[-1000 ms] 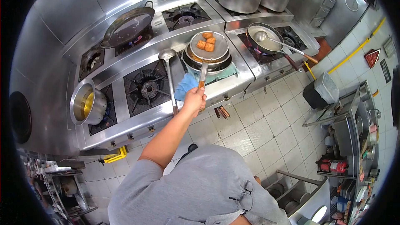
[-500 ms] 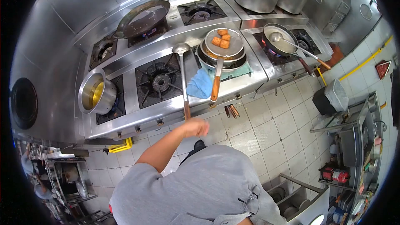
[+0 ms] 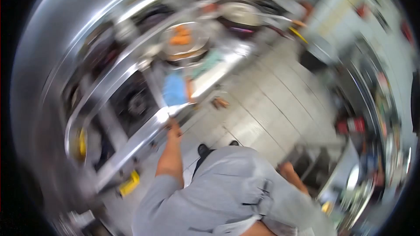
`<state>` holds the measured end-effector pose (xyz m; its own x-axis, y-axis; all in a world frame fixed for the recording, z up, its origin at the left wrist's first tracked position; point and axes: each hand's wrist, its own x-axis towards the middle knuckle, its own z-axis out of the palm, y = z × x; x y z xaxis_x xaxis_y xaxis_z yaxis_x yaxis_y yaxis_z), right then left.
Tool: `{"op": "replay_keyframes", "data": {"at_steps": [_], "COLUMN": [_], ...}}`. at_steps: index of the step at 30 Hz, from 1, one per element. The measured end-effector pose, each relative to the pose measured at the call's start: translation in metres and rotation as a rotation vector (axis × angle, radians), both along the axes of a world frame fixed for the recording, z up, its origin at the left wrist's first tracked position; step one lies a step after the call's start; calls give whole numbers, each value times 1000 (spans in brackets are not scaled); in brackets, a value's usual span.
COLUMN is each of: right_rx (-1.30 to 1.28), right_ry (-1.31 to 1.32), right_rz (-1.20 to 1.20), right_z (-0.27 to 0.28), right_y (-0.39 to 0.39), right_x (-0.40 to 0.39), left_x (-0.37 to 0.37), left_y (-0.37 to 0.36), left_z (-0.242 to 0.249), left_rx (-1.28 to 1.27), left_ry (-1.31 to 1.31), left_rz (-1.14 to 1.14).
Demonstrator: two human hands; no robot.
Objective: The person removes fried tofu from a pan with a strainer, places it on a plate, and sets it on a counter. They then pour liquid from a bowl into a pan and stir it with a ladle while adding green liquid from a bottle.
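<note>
Motion smears this view. My left hand [image 3: 174, 127] is at the stove's front edge, by the lower end of a long-handled ladle [image 3: 154, 86]. Blur hides whether its fingers are around the handle. Right of the ladle lies a blue cloth [image 3: 175, 89]. Beyond it, orange-brown fried pieces [image 3: 181, 36] sit in a strainer [image 3: 200, 39] over a stacked pan. Low on the right, my right hand [image 3: 286, 169] hangs beside a metal rack with compartments [image 3: 302, 159]; its fingers are too blurred to read.
A pan with pale contents [image 3: 239, 14] stands on the far burner. The steel stove front [image 3: 131, 142] runs diagonally on my left. Small brown objects [image 3: 219, 102] lie on the tiled floor [image 3: 262, 105]. A lined bin [image 3: 321, 52] and cluttered shelving stand at right.
The view has swung, shifting the stove left and tilting it. My left hand has moved to the ladle's handle end. My right hand has come into view beside the rack.
</note>
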<state>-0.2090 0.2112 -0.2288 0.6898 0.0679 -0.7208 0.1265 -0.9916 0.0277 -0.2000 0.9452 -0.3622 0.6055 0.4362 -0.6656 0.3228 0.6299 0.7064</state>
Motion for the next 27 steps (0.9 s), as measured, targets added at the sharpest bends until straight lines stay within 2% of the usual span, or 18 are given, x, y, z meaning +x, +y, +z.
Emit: {"op": "replay_keyframes", "data": {"at_steps": [1,2,3,4,5,6,8,9,10,13,19,20,22,23,24,26,27], "right_rx": [-40,22,57,76,100,113,148,148,124,77,9,-1,12,-34,11,47,76], "right_ry": [47,28,-57,-76,-88,-61,-84,-94,-68,-38,200,236,249,226,309,242,182], "right_rz": [-138,-240,-318,-314,-415,-440,-572,-617,-646,-737,-775,-792,-555,-633,-562,-517,-517], "right_z": [43,33,55,40,43,61,78,75,72,43,15,0,-85,-35,-17,-10,-6], "right_y": [33,33,48,48,55,65,71,64,68,63,55,52,33,47,46,47,48], "right_x": [4,-2,-10,-15,-21,-25,-44,-57,-65,-107,-194,-208,-246,-231,-224,-214,-208], "left_x": [-11,-19,-21,-26,-17,-14,-10,-9,-19,-17,4,2,-3,-9,-16,-33,-39], "left_y": [10,21,32,45,54,50,54,58,64,49,27,23,17,13,3,-24,-46], "left_z": [-24,-42,-51,-33,-33,-16,-4,1,8,22,35,36,38,39,45,89,147], "left_rx": [89,108,90,-87,100,121,126,97,139,159,172,169,174,180,179,66,12], "left_ry": [-52,-101,-146,-479,-67,28,74,7,139,287,352,354,403,480,608,844,784], "left_rz": [-113,-177,-216,-192,-283,-351,-489,-589,-563,-558,-547,-532,-508,-498,-524,-727,-965]}}
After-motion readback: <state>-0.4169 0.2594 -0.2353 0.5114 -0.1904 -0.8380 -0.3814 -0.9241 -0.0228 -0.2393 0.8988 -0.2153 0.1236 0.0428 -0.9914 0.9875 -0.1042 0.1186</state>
